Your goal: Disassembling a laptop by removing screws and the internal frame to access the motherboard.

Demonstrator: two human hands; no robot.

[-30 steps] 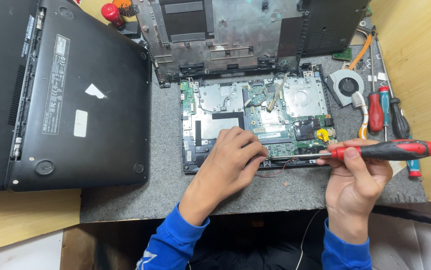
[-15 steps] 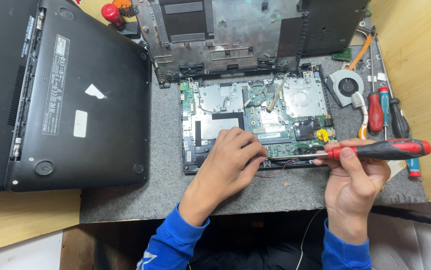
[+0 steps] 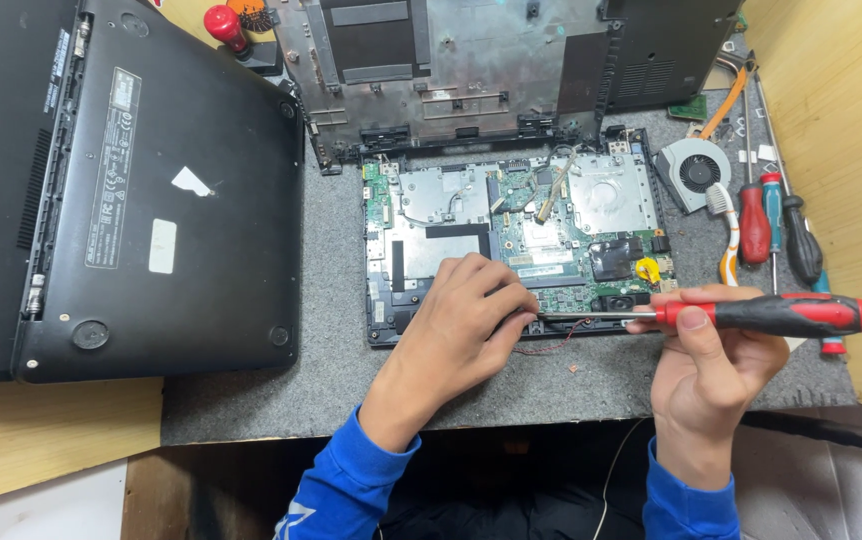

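Big black closed laptop [image 3: 151, 200] lies underside up at left, its far left edge cut off by the frame. Grey mat [image 3: 331, 380] covers the bench under everything. Top centre: a removed metal-lined laptop cover [image 3: 471, 70], upper part out of frame. Below it the opened laptop base [image 3: 521, 240] w/ green board, silver shields, small yellow part near its right side; front edge partly hidden by the hands.

Right of base: round black fan [image 3: 696, 172], then spare screwdrivers [image 3: 776, 225] lying side by side w/ red, teal, black handles, lower ends hidden behind the held tool.

Left hand [image 3: 461, 325] rests on the base's front left, fingers curled down and pinched at the shaft tip; what's under the fingertips can't be seen. Right hand [image 3: 716, 360] grips the red-black screwdriver [image 3: 751, 315], thumb on top, fingers wrapped tight under the handle. Tool lies nearly level, shaft pointing left across the base's front edge, tip hidden by left fingers. Thin red wire [image 3: 541, 347] loops just below the shaft.
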